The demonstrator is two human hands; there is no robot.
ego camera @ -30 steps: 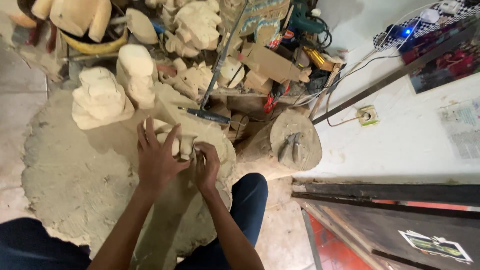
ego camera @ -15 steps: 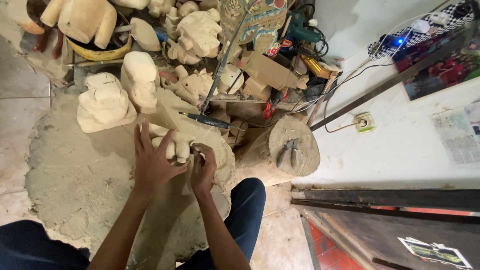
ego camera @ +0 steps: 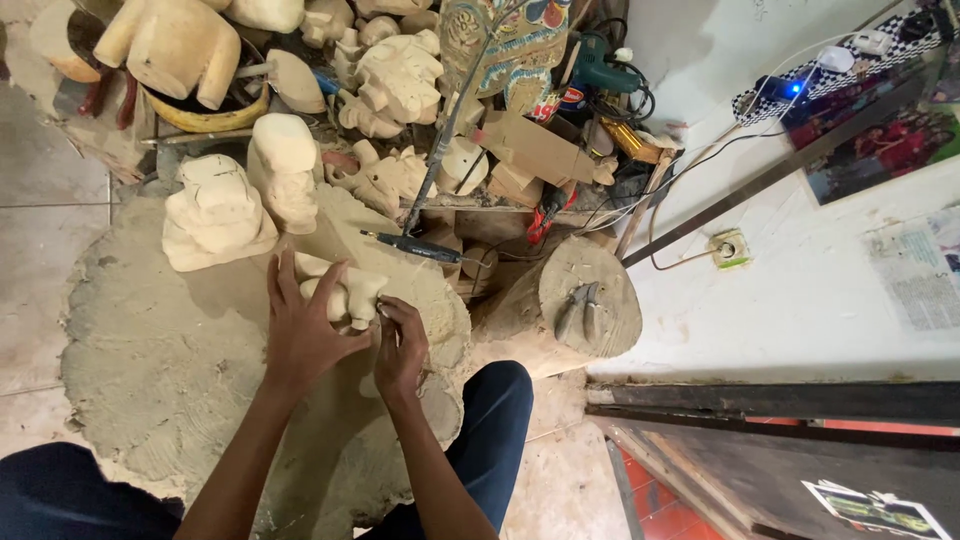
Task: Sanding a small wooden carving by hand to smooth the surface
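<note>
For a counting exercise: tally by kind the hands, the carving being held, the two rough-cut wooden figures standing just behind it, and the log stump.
Hands: 2, left hand and right hand
Held pale wooden carving: 1
Rough-cut wooden figures: 2
Log stump: 1
Total: 6

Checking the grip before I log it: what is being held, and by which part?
The left hand grips the pale wooden carving around its middle; the right hand touches its lower end.
</note>
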